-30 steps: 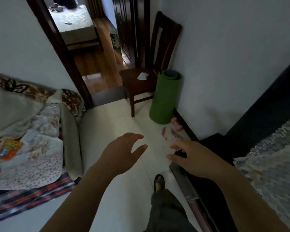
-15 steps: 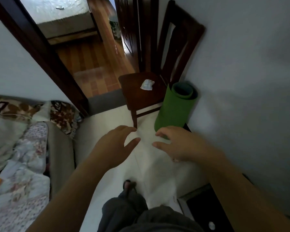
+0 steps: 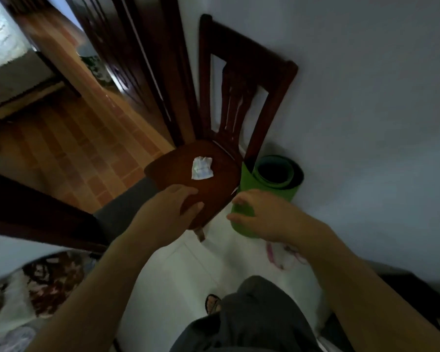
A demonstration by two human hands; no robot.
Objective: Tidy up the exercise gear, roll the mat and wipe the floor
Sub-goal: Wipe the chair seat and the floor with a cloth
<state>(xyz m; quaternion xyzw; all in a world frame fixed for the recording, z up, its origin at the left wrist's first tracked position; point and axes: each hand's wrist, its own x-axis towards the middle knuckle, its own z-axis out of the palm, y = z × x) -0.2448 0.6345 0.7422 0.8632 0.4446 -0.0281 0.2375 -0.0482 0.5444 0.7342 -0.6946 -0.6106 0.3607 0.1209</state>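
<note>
A rolled green mat [image 3: 267,184] stands upright on the white floor [image 3: 188,275], between the wall and a dark wooden chair [image 3: 214,179]. A crumpled white cloth [image 3: 201,168] lies on the chair seat. My left hand [image 3: 168,212] hovers open over the seat's front edge and holds nothing. My right hand [image 3: 267,214] is open in front of the mat's lower half, fingers spread, not gripping it. A pink skipping rope [image 3: 280,255] lies on the floor under my right wrist, partly hidden.
An open doorway [image 3: 74,148] with a wooden floor leads to another room at the upper left. A patterned sofa [image 3: 36,283] fills the lower left. Dark furniture [image 3: 417,301] stands at the lower right. My leg and sandalled foot [image 3: 212,303] are on the floor below.
I have walked closer to the chair and the mat, and the view has tilted down. Both hands have come forward, the left over the chair seat and the right up to the mat.
</note>
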